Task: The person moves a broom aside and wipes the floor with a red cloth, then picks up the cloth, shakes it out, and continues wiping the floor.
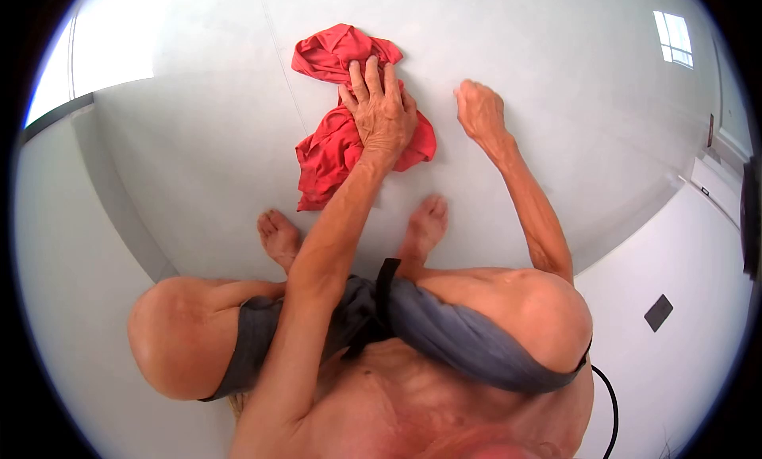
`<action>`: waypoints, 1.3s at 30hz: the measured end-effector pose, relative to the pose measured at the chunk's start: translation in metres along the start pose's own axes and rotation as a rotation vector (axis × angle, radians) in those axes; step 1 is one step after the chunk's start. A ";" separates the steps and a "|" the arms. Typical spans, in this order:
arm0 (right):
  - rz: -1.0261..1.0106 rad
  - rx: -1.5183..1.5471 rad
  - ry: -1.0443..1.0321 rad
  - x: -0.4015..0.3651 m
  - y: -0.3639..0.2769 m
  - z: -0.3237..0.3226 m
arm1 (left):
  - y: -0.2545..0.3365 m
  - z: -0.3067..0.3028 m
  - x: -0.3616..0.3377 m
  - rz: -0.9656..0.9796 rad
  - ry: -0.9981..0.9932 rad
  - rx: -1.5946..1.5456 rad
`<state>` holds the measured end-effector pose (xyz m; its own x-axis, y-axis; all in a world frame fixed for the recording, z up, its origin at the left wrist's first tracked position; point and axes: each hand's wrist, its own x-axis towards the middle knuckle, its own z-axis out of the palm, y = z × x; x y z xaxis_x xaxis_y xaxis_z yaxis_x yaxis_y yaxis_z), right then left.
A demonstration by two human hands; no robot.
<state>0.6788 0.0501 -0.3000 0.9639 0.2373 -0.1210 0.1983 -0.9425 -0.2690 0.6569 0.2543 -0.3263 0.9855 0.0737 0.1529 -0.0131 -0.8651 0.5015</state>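
Found the widest room on the floor (190, 165) to the left of the cloth (325, 149) and past its far end, reaching the left wall (71, 221) at one side. Saw floor to the right too, running past the right hand (480, 109) toward the right wall (635, 332). Found less room on the near side, with the left foot (278, 237) and right foot (429, 221) near the cloth's edges. Noted the cloth lying on the floor ahead of the feet, well apart from both walls.

Saw it plain red, soft and crumpled, with a rounded bundle at the far end, a narrower middle and a broader, creased near part.

Traced its long axis running mostly away from the feet, with a near-left corner pointing toward the left foot and a rounded lobe bulging right.

Saw the left hand (381, 113) laid palm down over its middle, fingers somewhat spread and pointing to the far end. Saw the right hand curled narrow into a fist, apart from the cloth; could not tell of anything inside.
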 end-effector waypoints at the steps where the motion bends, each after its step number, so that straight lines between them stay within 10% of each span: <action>1: -0.011 0.009 0.032 0.005 -0.002 0.004 | 0.000 0.001 0.000 0.002 0.015 0.010; 39: -0.090 0.014 0.041 0.046 -0.033 0.019 | -0.002 -0.001 0.001 -0.009 -0.021 -0.034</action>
<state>0.7137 0.0963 -0.3154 0.9489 0.3106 -0.0563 0.2821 -0.9145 -0.2902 0.6577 0.2562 -0.3264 0.9889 0.0708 0.1306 -0.0095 -0.8470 0.5315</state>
